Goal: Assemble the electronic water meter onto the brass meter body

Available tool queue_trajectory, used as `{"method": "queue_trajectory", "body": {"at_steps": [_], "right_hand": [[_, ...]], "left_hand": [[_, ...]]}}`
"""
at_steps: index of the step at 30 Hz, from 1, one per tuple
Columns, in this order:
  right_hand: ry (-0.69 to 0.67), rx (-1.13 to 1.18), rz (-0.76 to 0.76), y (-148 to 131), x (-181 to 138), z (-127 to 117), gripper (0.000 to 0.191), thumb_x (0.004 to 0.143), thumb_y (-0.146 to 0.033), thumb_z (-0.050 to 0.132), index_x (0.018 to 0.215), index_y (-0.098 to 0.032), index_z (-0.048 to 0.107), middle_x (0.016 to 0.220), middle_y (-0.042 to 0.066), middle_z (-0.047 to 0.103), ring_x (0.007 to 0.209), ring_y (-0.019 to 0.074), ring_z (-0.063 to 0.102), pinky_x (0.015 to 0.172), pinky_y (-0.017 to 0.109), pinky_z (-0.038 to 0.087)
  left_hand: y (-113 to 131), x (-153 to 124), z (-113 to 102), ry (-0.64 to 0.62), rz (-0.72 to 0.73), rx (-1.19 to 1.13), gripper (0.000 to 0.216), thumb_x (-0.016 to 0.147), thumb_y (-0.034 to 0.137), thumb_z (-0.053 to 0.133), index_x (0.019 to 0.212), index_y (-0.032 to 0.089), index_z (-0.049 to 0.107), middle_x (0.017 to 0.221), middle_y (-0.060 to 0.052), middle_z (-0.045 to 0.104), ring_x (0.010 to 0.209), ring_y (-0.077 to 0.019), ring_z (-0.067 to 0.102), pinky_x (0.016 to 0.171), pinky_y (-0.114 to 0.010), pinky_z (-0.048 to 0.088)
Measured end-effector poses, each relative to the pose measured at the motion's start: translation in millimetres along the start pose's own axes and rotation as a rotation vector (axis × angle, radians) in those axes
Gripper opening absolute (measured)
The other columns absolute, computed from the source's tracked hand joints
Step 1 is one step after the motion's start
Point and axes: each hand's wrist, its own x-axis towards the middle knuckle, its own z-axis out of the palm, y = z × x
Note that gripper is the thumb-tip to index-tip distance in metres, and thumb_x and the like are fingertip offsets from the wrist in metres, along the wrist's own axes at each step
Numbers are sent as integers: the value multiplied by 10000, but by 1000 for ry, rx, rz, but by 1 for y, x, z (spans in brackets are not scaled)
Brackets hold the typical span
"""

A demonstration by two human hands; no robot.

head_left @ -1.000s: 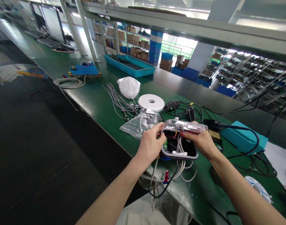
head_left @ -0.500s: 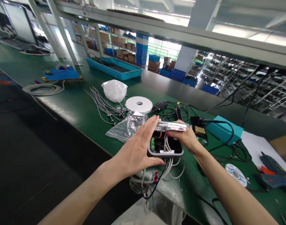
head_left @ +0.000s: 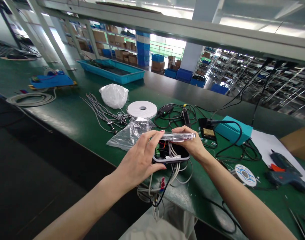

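Observation:
A small black box (head_left: 176, 160) with a grey rim stands open on the bench edge. Inside it show a green cylinder (head_left: 157, 150) and coloured wires; a bundle of grey cables (head_left: 176, 170) runs out over its front. Tilted up over its back is a clear plastic cover (head_left: 179, 137). My right hand (head_left: 189, 144) grips this cover at its right end, with some fingers hidden behind it. My left hand (head_left: 142, 151) wraps around the left side: fingertips on the cover's left end, thumb by the box's front left corner.
A clear plastic bag (head_left: 128, 135), a white tape roll (head_left: 142, 109) and loose grey cables (head_left: 99, 111) lie behind on the left. To the right are a teal box (head_left: 233, 130), a solder spool (head_left: 245, 175) and a glue gun (head_left: 284, 173). A blue tray (head_left: 112, 71) stands farther back.
The view has shifted, so the bench things sit farther left. My left fingers have bent more over the cover's left end. Both hands stay at the box and cover.

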Motion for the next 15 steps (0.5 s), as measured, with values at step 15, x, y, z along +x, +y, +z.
{"method": "queue_trajectory", "body": {"at_steps": [15], "right_hand": [[-44,-71,57,9,-9,-7,447,596,-274,721,1006,-205,560,879,1,650,730,142,591,673,274,475]], "left_hand": [[0,-4,4,40,-34,-30,752,655,281,819,1236,210,347,1184,-91,461,1175,-280,472,1016,-468,445]]}}
